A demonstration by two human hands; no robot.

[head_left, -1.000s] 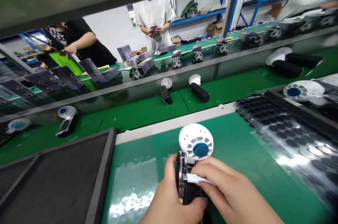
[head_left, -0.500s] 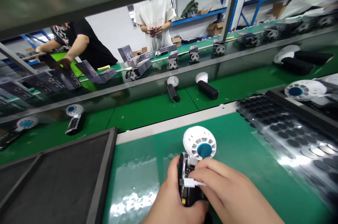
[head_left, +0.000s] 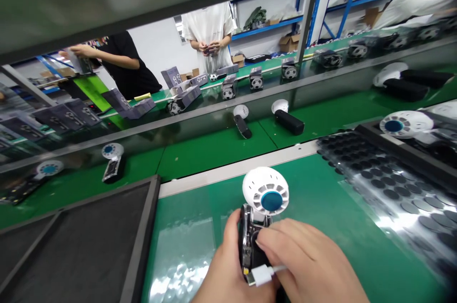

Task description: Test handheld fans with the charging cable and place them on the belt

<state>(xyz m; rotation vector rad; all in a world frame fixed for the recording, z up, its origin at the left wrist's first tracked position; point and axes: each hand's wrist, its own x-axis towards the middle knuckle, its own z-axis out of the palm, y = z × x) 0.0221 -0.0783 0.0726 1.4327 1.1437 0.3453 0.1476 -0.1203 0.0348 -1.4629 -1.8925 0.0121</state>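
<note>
The left hand (head_left: 228,269) wraps the black handle of a small handheld fan (head_left: 259,217), thumb pressed along its left edge, holding it just above the green mat (head_left: 321,198). The right hand (head_left: 310,265) lies over the handle with fingers curled close together, pinching a white cable plug (head_left: 260,275) at the handle's lower end. The fan's white round head points away from the person.

Handheld fan (head_left: 257,227) is sitting on the table (head_left: 321,208), center-front, between both hands. Tray (head_left: 82,241) is lying to its left, sticker sheet (head_left: 385,184) to its right. Conveyor (head_left: 214,146) is running behind, carrying more fans (head_left: 243,121).
</note>
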